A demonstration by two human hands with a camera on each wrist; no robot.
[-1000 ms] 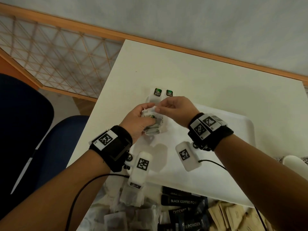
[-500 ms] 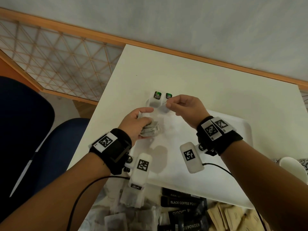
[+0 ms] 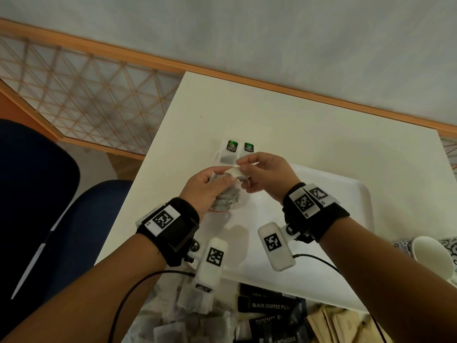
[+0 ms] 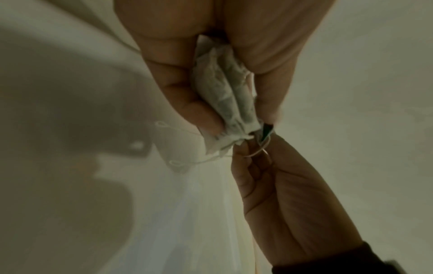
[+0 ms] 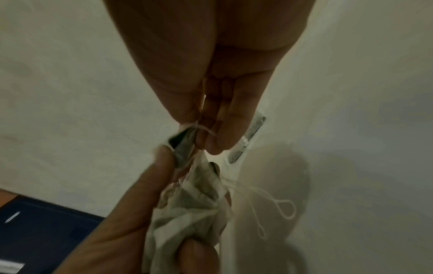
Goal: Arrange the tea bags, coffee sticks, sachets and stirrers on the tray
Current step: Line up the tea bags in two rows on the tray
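My left hand (image 3: 218, 181) grips a bunch of grey-white tea bags (image 3: 226, 203) just above the white tray's (image 3: 346, 194) far left corner. Loose strings (image 4: 178, 163) dangle from the bunch (image 4: 227, 100). My right hand (image 3: 241, 169) meets it from the right and pinches the top of one tea bag (image 3: 233, 173) by its string and green tag (image 5: 182, 146). Two tea bags with green tags (image 3: 232, 146) (image 3: 248, 147) lie side by side at that corner, just beyond both hands.
At the near edge lie a heap of loose tea bags (image 3: 193, 300), black coffee sticks (image 3: 269, 305) and brown sachets (image 3: 333, 325). A white cup (image 3: 430, 256) stands at the right. A blue chair (image 3: 74, 231) is left of the table.
Half a second ago my right hand was out by the two laid tea bags. It has come back to the bunch and now pinches one bag. The left hand stayed in place.
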